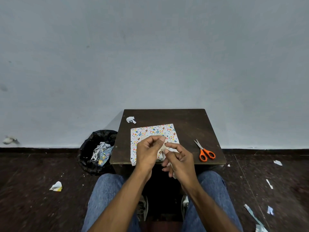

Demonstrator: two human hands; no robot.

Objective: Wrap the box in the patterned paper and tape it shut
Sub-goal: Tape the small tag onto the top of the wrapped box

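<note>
The box [153, 136], already covered in patterned paper [168, 131], is lying on the near left part of the dark bench [192, 121]. Above it, a pale strip of tape [163, 147] is being pinched by the left hand [148, 152] and the right hand [179, 159]. Orange-handled scissors [204, 152] are lying to the right, a paper scrap [131, 119] at the far left.
</note>
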